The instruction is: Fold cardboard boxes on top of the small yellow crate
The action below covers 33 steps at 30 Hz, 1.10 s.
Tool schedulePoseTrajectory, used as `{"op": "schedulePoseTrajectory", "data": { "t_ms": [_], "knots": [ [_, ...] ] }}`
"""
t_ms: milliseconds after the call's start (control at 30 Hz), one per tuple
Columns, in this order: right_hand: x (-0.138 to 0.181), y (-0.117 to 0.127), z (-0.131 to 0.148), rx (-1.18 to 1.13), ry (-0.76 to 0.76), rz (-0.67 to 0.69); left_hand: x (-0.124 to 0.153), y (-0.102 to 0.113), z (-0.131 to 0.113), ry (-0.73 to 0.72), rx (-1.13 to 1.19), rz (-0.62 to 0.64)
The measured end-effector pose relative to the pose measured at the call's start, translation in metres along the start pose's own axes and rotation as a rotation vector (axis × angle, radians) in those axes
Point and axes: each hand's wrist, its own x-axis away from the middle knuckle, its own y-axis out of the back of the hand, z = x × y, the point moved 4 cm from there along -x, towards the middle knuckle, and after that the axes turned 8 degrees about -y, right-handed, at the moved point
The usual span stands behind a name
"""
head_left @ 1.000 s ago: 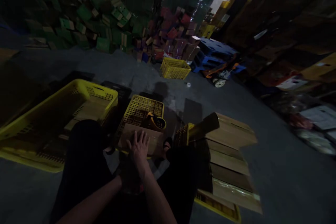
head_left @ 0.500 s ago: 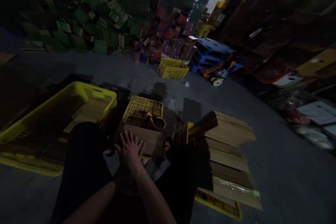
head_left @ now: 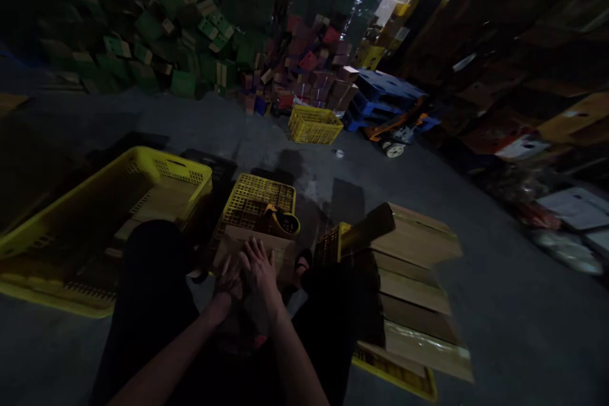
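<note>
A flat piece of brown cardboard [head_left: 284, 255] lies on an upturned yellow crate [head_left: 257, 189] between my legs. My right hand [head_left: 259, 264] rests on the cardboard with its fingers stretched out. Beside it, on the left, my left hand [head_left: 230, 279] lies on the cardboard's near left part, its fingers extended and dim in shadow. Just beyond the cardboard, a tape dispenser [head_left: 276, 219] with a dark roll stands on the crate.
A large yellow crate [head_left: 143, 158] holding flat cardboard is on my left. Folded cardboard [head_left: 419, 279] is stacked over a yellow crate on my right. Farther off are another yellow crate [head_left: 314, 125], blue pallets [head_left: 387, 89], an orange pallet jack [head_left: 394, 130] and piled boxes [head_left: 181, 44].
My right hand has slid right across the cardboard. My left hand, mostly hidden under the right arm before, now shows on top of the cardboard. The crates and tape dispenser stay put.
</note>
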Motion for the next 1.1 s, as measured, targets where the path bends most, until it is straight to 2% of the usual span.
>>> {"op": "schedulePoseTrajectory", "data": {
  "t_ms": [100,267,467,567,667,867,1100],
  "knots": [
    [0.005,-0.002,-0.023,0.041,-0.055,-0.029,0.009,-0.003,0.006,0.045,-0.036,-0.006],
    [0.011,-0.01,-0.062,0.071,-0.148,-0.116,0.0,0.003,0.018,0.132,-0.047,-0.05],
    [0.001,-0.016,-0.106,-0.031,-0.212,-0.283,0.001,0.014,0.041,0.26,-0.028,-0.156],
    [-0.005,-0.016,-0.123,-0.101,-0.273,-0.281,0.005,0.013,0.049,0.251,-0.003,-0.122],
    [-0.005,-0.018,-0.13,-0.15,-0.259,-0.263,0.007,0.01,0.052,0.219,-0.014,-0.059],
    [0.015,-0.033,-0.127,-0.231,-0.206,-0.37,0.006,0.007,0.048,0.244,-0.179,0.0],
    [0.041,-0.037,-0.124,-0.289,-0.198,-0.401,0.004,0.012,0.044,0.27,-0.191,0.042]
  ]
}}
